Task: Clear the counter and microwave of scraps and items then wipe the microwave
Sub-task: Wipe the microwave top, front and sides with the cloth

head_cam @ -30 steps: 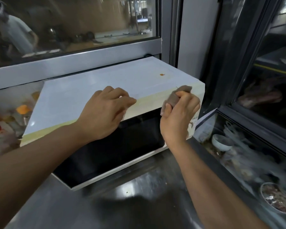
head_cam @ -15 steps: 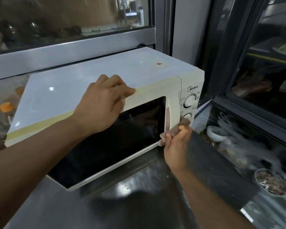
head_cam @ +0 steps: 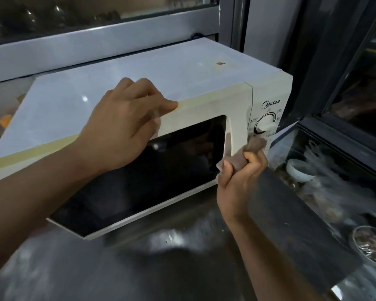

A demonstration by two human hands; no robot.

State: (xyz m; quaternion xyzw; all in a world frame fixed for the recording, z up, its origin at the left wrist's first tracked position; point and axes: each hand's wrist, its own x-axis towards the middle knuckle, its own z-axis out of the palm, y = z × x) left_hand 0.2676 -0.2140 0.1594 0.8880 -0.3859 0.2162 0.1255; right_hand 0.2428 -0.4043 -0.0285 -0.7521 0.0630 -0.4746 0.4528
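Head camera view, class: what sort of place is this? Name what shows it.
Probably a commercial kitchen or food stall: a microwave stands on a steel counter, beside a glass-fronted display case holding a white bowl and food.

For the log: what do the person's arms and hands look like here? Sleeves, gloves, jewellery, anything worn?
Both forearms are bare for as far as the head view shows them, with no sleeve in sight. The left hand and the right hand wear no gloves. No ring, watch, bracelet or marking shows on either hand or wrist.
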